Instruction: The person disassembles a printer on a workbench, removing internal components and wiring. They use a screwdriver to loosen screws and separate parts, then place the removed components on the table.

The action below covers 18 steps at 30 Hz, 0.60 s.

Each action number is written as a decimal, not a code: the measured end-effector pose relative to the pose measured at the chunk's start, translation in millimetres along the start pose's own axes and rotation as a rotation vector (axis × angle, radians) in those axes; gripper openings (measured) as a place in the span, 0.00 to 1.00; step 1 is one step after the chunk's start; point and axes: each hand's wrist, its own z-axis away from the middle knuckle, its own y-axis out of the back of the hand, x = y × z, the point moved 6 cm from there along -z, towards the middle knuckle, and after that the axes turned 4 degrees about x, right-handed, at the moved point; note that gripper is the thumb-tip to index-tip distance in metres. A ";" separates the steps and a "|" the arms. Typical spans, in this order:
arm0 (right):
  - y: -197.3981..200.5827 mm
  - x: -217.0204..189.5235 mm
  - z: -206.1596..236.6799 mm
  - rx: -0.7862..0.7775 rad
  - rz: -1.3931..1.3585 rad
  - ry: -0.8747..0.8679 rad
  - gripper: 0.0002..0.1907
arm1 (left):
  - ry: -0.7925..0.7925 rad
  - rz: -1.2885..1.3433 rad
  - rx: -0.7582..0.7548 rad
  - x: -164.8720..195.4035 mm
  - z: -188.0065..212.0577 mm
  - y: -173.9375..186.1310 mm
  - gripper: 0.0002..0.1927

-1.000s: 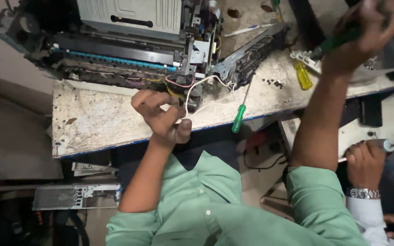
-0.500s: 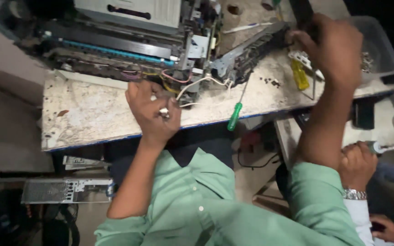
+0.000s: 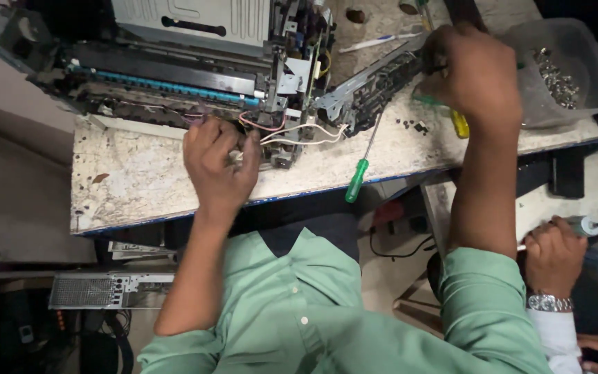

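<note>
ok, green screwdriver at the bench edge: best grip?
Take the green screwdriver by its handle, which juts past the bench front edge. Come from the near side, below, fingers wrapped across it. The thin shaft points up-right toward the detached black assembly, so that end is crowded; the handle end looks free.

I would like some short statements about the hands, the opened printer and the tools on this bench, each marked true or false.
1. The left hand rests at the wires of the opened printer. True.
2. The green-handled screwdriver is held in the right hand. False: it lies on the bench, untouched.
3. The clear plastic tub holds small metal parts. True.
4. The hand with the wristwatch touches the printer. False: it is another person's, at a lower table.
</note>
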 end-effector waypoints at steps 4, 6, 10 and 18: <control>13.2 -57.3 -1.4 0.082 -0.178 0.504 0.44 | -0.151 -0.052 -0.086 -1.2 -9.3 11.3 0.13; 2.9 -74.1 -1.7 0.096 -0.139 0.529 0.42 | -0.225 -0.056 -0.083 0.5 -9.1 15.4 0.12; -18.4 -76.2 -9.3 0.028 -0.133 0.464 0.32 | -0.271 -0.027 -0.086 -0.8 1.2 20.2 0.09; 0.0 -36.3 -3.2 0.019 -0.590 0.375 0.34 | -0.118 -0.134 0.067 -27.8 7.7 37.4 0.20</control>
